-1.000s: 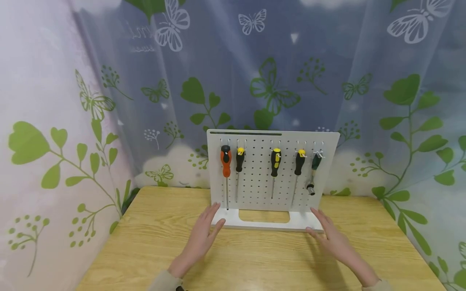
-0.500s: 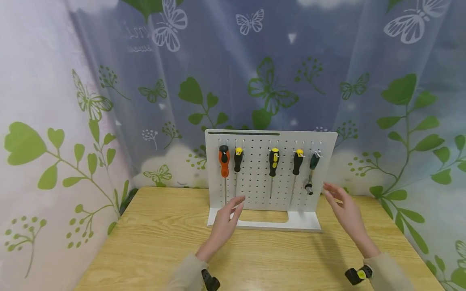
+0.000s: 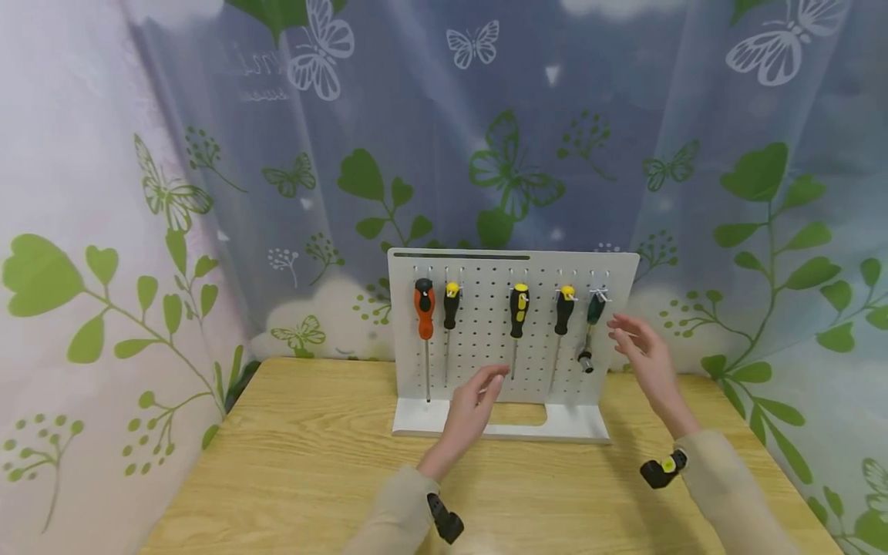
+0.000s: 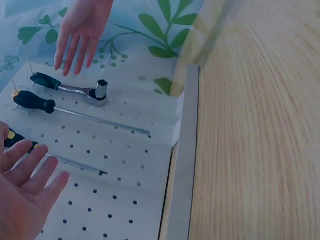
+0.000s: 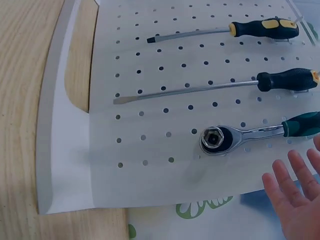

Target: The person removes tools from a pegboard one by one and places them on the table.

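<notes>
A white pegboard stand [image 3: 583,422] holds a ratchet wrench [image 3: 594,310] with a green handle and a socket, hung at its right end. Close to that handle, on its right, is my right hand [image 3: 647,361], fingers loosely bent and holding nothing; the right wrist view shows the ratchet wrench [image 5: 260,132] apart from the fingertips. My left hand [image 3: 473,407] hovers before the lower middle of the board, below a black-and-yellow screwdriver [image 3: 519,312]. Its fingers are spread and hold nothing in the left wrist view. Another black-and-yellow screwdriver [image 3: 565,312] hangs beside the ratchet wrench.
Towards the board's left end hang a red-and-black screwdriver [image 3: 425,312] and a smaller black-and-yellow screwdriver [image 3: 451,308]. Metal hooks carry the tools. The stand rests on a wooden table [image 3: 291,447], with a patterned curtain [image 3: 416,116] behind.
My left hand has moved right, from the stand's left corner to its middle. The right hand has risen from the base's right corner to beside the ratchet wrench. The tools hang as before.
</notes>
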A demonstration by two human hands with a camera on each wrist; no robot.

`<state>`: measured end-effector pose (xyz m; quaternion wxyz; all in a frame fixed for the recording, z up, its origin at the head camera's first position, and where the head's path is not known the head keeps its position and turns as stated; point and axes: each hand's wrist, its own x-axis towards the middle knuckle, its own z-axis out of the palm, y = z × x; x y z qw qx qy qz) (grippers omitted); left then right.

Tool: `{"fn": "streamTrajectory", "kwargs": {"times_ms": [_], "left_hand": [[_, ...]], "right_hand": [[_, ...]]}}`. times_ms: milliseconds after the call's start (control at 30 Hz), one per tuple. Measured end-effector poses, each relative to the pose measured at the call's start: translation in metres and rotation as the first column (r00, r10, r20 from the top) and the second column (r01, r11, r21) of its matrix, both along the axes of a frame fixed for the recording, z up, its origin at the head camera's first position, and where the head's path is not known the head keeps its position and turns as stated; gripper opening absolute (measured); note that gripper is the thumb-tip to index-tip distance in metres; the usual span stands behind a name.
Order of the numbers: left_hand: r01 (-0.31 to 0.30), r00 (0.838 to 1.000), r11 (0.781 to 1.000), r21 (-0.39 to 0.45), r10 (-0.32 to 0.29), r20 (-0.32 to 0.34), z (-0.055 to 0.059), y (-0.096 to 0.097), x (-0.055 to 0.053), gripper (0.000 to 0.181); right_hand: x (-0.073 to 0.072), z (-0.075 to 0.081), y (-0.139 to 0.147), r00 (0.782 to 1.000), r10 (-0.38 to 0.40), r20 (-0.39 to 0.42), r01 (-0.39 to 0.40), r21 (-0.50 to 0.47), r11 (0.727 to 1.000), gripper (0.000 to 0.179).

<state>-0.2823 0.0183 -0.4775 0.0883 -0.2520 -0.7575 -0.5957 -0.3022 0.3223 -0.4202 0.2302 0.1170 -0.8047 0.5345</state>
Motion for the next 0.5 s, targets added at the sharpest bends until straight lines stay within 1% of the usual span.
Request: {"fn": "streamTrajectory", "kwargs": {"times_ms": [133, 233, 367, 500], "left_hand": [[0.023, 0.999, 1.000, 0.019, -0.024, 0.027, 0.003, 0.012, -0.002, 0.039], [0.032, 0.999, 0.999, 0.027, -0.033, 0.031, 0.003, 0.021, -0.005, 0.038], [0.050, 0.998, 0.999, 0.013, -0.051, 0.033, 0.005, 0.033, -0.007, 0.039], [0.067, 0.997, 0.998, 0.005, -0.067, 0.032, 0.009, 0.045, -0.006, 0.040]], "right_hand": [[-0.009, 0.005, -0.004, 0.999, 0.045, 0.022, -0.044, -0.027, 0.999, 0.046], [-0.014, 0.009, -0.008, 0.997, 0.070, 0.037, -0.067, -0.077, 0.995, 0.048], [-0.019, 0.010, -0.011, 0.997, 0.057, 0.048, -0.050, -0.130, 0.990, 0.047], [-0.022, 0.010, -0.014, 0.996, 0.028, 0.081, -0.016, -0.146, 0.989, 0.049]]}}
